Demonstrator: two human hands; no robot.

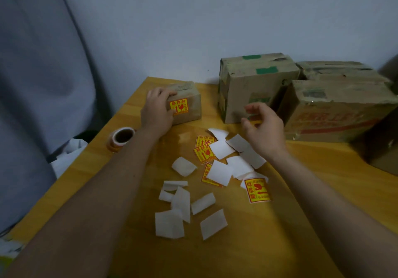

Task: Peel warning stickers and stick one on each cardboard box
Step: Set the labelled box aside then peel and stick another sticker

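One sticker (178, 106) is already seen stuck on the small box (189, 103) gripped by the left hand (157, 110), while the right hand (263, 127), loosely curled and holding nothing, hovers before the unlabelled bigger boxes (254, 88), loose stickers (204, 148) lying just below it.

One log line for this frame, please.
left hand grips small brown cardboard box | yellow-red warning sticker on it | right hand empty, over table | bigger boxes unstickered
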